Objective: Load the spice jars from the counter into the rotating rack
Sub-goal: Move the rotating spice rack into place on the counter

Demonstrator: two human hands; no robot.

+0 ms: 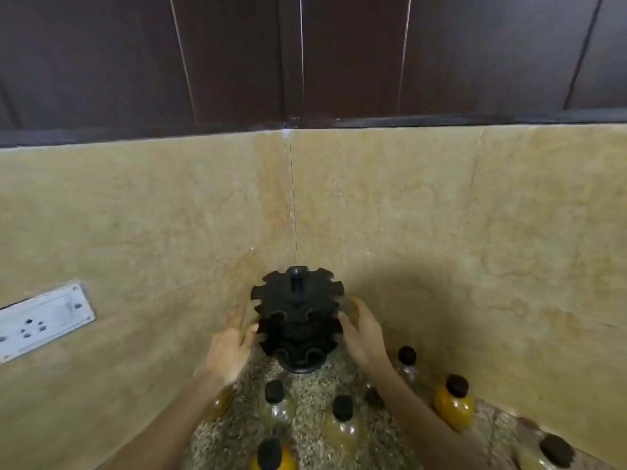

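A black rotating rack [298, 320] with notched tiers stands in the corner of the speckled counter [315, 381]. Its slots look empty. My left hand [230, 351] presses against the rack's lower left side and my right hand [361, 334] holds its right side. Several spice jars with black caps stand in front of it: a clear one [275, 400], a pale yellow one [342, 418], an orange-yellow one [454, 401] at the right, and another orange one [269, 456] at the bottom edge. One jar [407, 359] sits just behind my right wrist.
Beige tiled walls meet in the corner right behind the rack. A white socket plate [44, 317] is on the left wall. Dark cabinets [305, 62] hang above. Another capped jar [556, 452] stands at the lower right.
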